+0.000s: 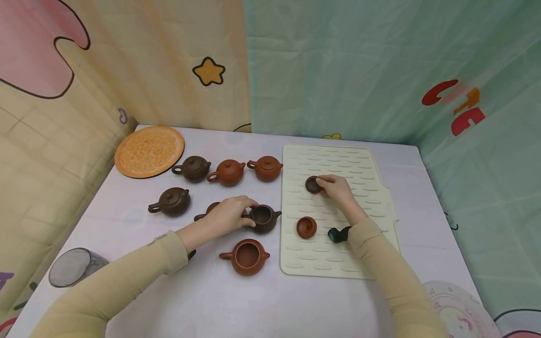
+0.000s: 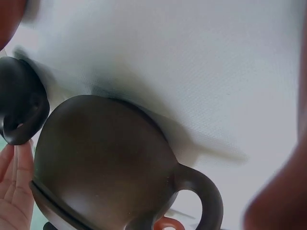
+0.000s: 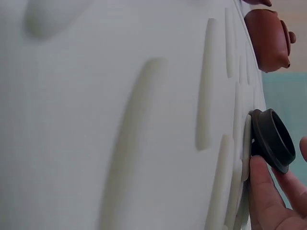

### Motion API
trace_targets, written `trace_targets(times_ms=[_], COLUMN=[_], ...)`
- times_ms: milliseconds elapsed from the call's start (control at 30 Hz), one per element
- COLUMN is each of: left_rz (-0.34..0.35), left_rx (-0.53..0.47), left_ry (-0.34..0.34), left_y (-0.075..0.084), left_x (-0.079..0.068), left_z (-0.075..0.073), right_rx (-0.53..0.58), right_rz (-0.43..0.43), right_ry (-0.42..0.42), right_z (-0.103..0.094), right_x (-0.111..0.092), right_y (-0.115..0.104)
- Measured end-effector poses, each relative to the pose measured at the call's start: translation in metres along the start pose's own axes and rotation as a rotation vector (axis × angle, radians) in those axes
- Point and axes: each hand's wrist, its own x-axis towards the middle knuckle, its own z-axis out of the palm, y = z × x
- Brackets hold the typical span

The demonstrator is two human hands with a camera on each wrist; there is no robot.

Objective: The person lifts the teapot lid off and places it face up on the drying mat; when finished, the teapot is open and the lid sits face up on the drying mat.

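Note:
At the middle of the table, in the head view, my left hand (image 1: pixel 230 216) holds a dark brown lidless teapot (image 1: pixel 263 219) at its handle side. Its fingertips meet that teapot (image 2: pixel 21 105) in the left wrist view. Another dark teapot (image 2: pixel 105 158), with its lid on, fills the middle there; my hand mostly covers it in the head view. Over the cream mat (image 1: pixel 338 268), my right hand (image 1: pixel 336 188) pinches a dark teapot lid (image 1: pixel 313 184), its rim tilted upward. A reddish lid (image 1: pixel 306 227) lies upside down on the mat. Nearest me stands a reddish lidless teapot (image 1: pixel 247 258).
Lidded teapots line the back: a dark one (image 1: pixel 194 168), a reddish one (image 1: pixel 228 172) and another reddish one (image 1: pixel 268 168). A dark teapot (image 1: pixel 171 202) stands farther left. An orange round mat (image 1: pixel 150 151), a clear container (image 1: pixel 76 267) and a pink round mat (image 1: pixel 460 310) lie near the edges.

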Motion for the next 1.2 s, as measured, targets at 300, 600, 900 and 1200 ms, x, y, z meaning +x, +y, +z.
trace_targets(times_ms=[300,600,900,1200], left_rz=[-0.005,0.005,-0.118,-0.191], left_rx=[0.015,0.035,-0.066,-0.031], left_ry=[-0.068,0.054,0.059,0.036], left_y=[0.0,-0.001,-0.026,-0.037], left_x=[0.004,0.031,0.097,0.114], left_z=[-0.017,-0.077,-0.073,-0.056], right_rx=[-0.028,-0.143,-0.112,-0.155], right_rz=[-0.01,-0.127,-0.314,-0.329], right_ry=[-0.036,0.036,-0.054,-0.072], right_z=[-0.009,-0.024,0.023,0.064], right_x=[-0.005,-0.004,0.018,0.031], right_y=[-0.005,-0.037,-0.084,-0.096])
